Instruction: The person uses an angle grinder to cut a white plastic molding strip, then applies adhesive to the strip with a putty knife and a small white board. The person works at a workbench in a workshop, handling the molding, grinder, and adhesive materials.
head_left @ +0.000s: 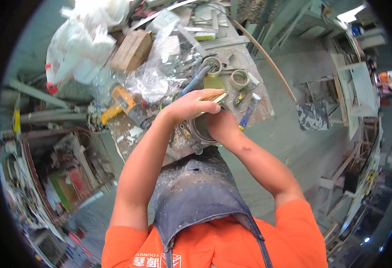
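My left hand point(190, 106) is closed on a thin, gold-coloured lid point(220, 97) with a pale rim, held tilted above an open metal can point(198, 133). Below and to the right of it, my right hand point(224, 126) reaches into the can's mouth. Its fingers are hidden, so whatever they hold does not show. The can stands at the near edge of a cluttered worktable point(264, 103). Just right of the hands lie a blue-handled scraper point(249, 111) and a small yellow-and-black tool point(240, 97).
Two tape rolls, a near roll point(240, 79) and a far roll point(213, 65), sit beyond the can. Leftward are a yellow power tool point(123, 101), clear plastic wrap point(153, 85) and a brown cardboard box point(132, 50). A long wooden strip point(267, 56) slants past the table's right edge.
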Available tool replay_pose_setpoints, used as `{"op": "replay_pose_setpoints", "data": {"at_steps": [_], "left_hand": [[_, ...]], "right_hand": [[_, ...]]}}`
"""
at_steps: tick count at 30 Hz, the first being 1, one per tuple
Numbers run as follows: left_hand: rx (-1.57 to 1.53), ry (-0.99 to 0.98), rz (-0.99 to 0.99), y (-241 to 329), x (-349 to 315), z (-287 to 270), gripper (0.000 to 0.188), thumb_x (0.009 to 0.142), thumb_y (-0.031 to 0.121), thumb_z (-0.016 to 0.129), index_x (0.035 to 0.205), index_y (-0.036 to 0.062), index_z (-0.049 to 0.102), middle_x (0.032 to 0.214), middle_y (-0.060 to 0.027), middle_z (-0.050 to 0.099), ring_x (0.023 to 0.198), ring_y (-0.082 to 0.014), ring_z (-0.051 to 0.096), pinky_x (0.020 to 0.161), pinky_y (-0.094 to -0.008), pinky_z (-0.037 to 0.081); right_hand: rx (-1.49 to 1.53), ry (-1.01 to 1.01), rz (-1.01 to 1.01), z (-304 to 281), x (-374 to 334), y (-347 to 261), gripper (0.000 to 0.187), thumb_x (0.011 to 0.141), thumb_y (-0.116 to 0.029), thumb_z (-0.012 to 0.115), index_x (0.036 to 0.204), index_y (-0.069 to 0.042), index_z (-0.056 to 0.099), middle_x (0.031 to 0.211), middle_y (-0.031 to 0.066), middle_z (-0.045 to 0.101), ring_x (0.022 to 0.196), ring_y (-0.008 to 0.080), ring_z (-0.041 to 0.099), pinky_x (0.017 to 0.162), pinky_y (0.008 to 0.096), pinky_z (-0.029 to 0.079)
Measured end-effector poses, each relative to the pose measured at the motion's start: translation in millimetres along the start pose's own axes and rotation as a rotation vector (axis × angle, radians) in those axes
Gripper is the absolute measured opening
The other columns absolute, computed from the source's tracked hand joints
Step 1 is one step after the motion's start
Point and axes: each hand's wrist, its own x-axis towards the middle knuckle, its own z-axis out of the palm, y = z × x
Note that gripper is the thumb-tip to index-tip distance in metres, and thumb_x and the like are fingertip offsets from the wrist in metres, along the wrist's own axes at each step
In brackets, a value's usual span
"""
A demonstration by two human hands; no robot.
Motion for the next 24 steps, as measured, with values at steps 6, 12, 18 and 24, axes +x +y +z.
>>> {"op": "replay_pose_setpoints", "data": {"at_steps": [6,12,18,24], "left_hand": [[0.12,0.048,0.075,-24.4,0.3,-1.4,0.08,0.08,0.037,0.07,0.146,-0.0013,0.049,0.144,-0.0155,0.054,0.133,-0.0231,0.049,0.115,-0.033,0.033],[0.071,0.043,0.117,-24.1,0.0,1.1,0.079,0.08,0.037,0.07,0.147,0.0005,0.049,0.139,-0.0145,0.057,0.128,-0.0221,0.051,0.112,-0.0326,0.035],[0.054,0.008,0.061,-8.4,-2.6,4.5,0.08,0.08,0.033,0.069,0.149,0.0011,0.047,0.142,-0.0125,0.055,0.127,-0.0212,0.052,0.111,-0.0319,0.037],[-0.037,0.012,-0.001,-1.7,-6.3,6.1,0.084,0.078,0.033,0.071,0.151,0.0018,0.044,0.153,-0.0141,0.046,0.137,-0.0231,0.046,0.114,-0.0358,0.035]], "right_hand": [[0.311,-0.064,-0.04,-17.9,19.1,-1.3,0.038,0.091,-0.012,0.052,0.128,-0.009,0.057,0.119,0.0201,0.068,0.108,0.0388,0.066,0.089,0.0476,0.055],[0.103,-0.466,-0.049,-54.3,31.1,13.9,0.036,0.085,-0.013,0.057,0.119,-0.009,0.067,0.119,0.0193,0.068,0.106,0.0362,0.066,0.087,0.0442,0.055],[0.43,-0.376,0.231,-87.4,3.7,47.0,0.03,0.085,-0.016,0.057,0.109,-0.006,0.072,0.077,0.0157,0.071,0.066,0.0276,0.07,0.062,0.0391,0.055],[1.03,-0.224,0.338,-122.7,-102.8,90.3,0.034,0.088,-0.023,0.065,0.114,-0.002,0.074,0.069,0.0017,0.067,0.053,0.008,0.055,0.047,0.0259,0.043]]}}
